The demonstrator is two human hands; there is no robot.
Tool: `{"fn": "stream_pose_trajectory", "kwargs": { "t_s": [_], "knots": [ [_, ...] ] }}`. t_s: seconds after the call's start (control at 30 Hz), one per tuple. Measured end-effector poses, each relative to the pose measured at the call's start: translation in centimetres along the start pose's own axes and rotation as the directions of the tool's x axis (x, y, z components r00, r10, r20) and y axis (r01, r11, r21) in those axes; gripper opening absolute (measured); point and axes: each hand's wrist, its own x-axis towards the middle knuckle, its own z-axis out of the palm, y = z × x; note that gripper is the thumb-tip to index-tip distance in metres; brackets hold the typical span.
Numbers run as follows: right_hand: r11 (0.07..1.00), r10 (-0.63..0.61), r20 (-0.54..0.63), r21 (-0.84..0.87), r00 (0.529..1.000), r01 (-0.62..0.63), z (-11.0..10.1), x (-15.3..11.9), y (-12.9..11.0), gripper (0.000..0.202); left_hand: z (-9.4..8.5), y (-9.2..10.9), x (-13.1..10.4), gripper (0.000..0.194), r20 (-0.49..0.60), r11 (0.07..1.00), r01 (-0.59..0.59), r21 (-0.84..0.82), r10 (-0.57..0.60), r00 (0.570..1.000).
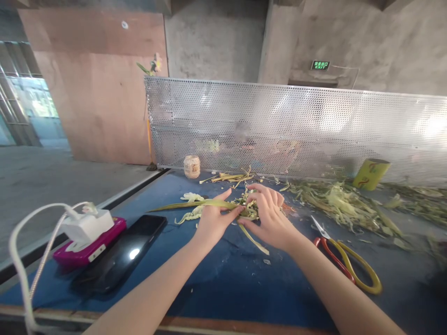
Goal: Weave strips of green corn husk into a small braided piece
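Note:
My left hand (pixel 215 218) pinches a long green leaf strip (pixel 178 204) between thumb and fingers, and the strip's narrow end points left. Close beside it, my right hand (pixel 267 216) has its thumb and fingers curled round the same plant piece, where the fingertips of both hands nearly meet. A pale strip (pixel 254 240) hangs down from between the hands onto the blue table (pixel 223 288). Curled green scraps lie behind the fingers, partly hidden. A pale braided piece (pixel 190 215) rests just left of my left hand.
Scissors (pixel 344 258) with red and yellow handles lie right of my right forearm. A black phone (pixel 122 253) and a magenta power strip (pixel 91 244) sit at left. Behind are a twine roll (pixel 192 166), a leaf pile (pixel 338 204), a yellow-green container (pixel 371 174) and a perforated metal screen (pixel 279 125).

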Motion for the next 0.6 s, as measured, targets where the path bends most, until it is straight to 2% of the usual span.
{"fn": "stream_pose_trajectory", "kwargs": {
  "t_s": [0.07, 0.13, 0.17, 0.2, 0.23, 0.3, 0.33, 0.47, 0.6],
  "knots": [
    [0.993, 0.119, -0.1, 0.035, 0.988, -0.116, 0.4, 0.0, 0.3, 0.053, -0.2, 0.3, 0.0, 0.031, -0.023, 1.0, 0.02, -0.005, -0.02, 1.0],
    [0.938, 0.337, -0.128, 0.127, 0.933, -0.322, 0.7, 0.1, 0.7, 0.064, -0.4, 0.6, 0.1, 0.019, -0.065, 1.0, 0.024, 0.012, -0.023, 0.998],
    [0.885, 0.444, -0.074, 0.195, 0.893, -0.424, 0.9, 0.1, 0.8, 0.064, -0.5, 0.7, 0.1, 0.018, -0.088, 1.0, 0.019, 0.013, -0.018, 0.996],
    [0.822, 0.514, 0.025, 0.269, 0.857, -0.501, 1.0, 0.2, 0.9, 0.062, -0.6, 0.7, 0.1, 0.019, -0.106, 1.0, 0.013, 0.002, -0.013, 0.994],
    [0.759, 0.532, 0.159, 0.347, 0.832, -0.552, 1.2, 0.3, 0.9, 0.058, -0.7, 0.7, 0.2, 0.02, -0.117, 1.0, 0.006, -0.014, -0.008, 0.993],
    [0.63, 0.444, 0.388, 0.505, 0.807, -0.59, 1.5, 0.3, 0.7, 0.052, -0.7, 0.5, 0.2, 0.021, -0.115, 0.999, -0.009, -0.045, 0.004, 0.993],
    [0.568, 0.397, 0.435, 0.575, 0.808, -0.589, 1.7, 0.4, 0.5, 0.05, -0.7, 0.4, 0.2, 0.02, -0.102, 0.999, -0.012, -0.053, 0.006, 0.995],
    [0.436, 0.383, 0.363, 0.74, 0.849, -0.513, 2.1, 0.6, -0.4, 0.048, -0.4, -0.1, 0.2, 0.02, -0.051, 0.996, 0.003, -0.091, -0.008, 0.999],
    [0.279, 0.307, 0.409, 0.824, 0.859, -0.492, 1.8, 0.9, -0.9, 0.04, -0.1, 0.0, 0.0, 0.048, -0.026, 0.981, 0.026, -0.194, -0.032, 0.999]
  ]
}}
